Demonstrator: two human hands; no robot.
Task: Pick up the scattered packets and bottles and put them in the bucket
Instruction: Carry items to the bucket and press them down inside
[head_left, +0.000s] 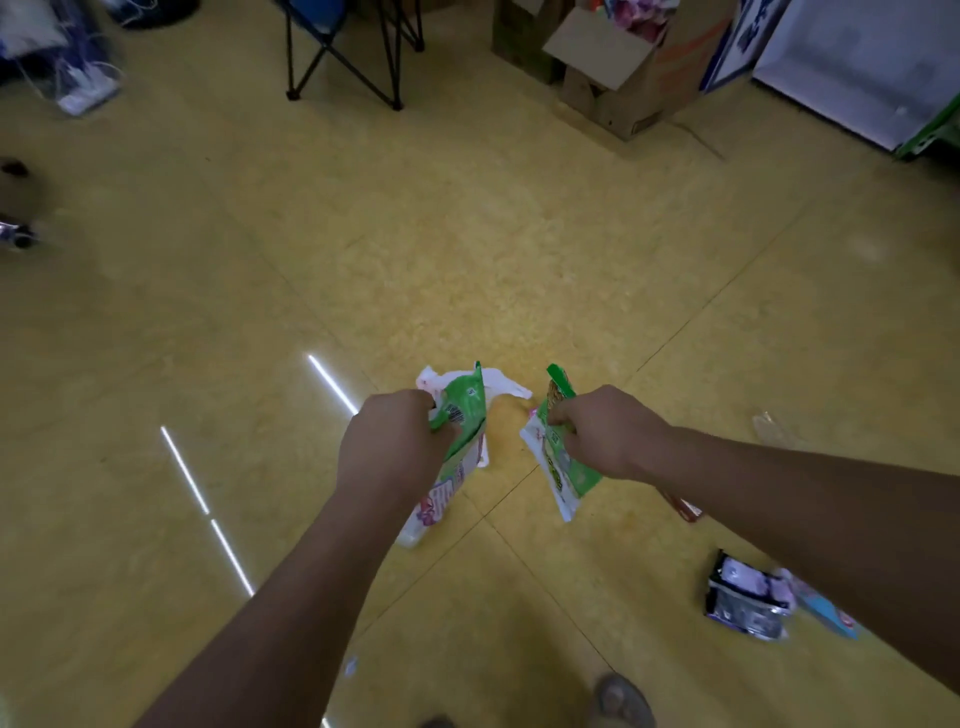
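My left hand (389, 447) grips a bunch of packets (460, 415), green on top with white and pink ones hanging below. My right hand (608, 431) grips green and white packets (558, 467) that hang down toward the floor. Both hands are held out over the yellow floor, about a hand's width apart. More packets lie on the floor at the right: a black and white packet (743, 597), a light blue packet (826, 608), a red packet (688, 509) partly hidden under my right forearm, and a clear wrapper (774, 426). No bucket is in view.
A folding chair (353, 47) stands at the back middle. Open cardboard boxes (623, 67) sit at the back right beside a white cabinet (857, 62). Bags and clutter (78, 78) lie at the back left. My sandalled foot (621, 701) shows at the bottom.
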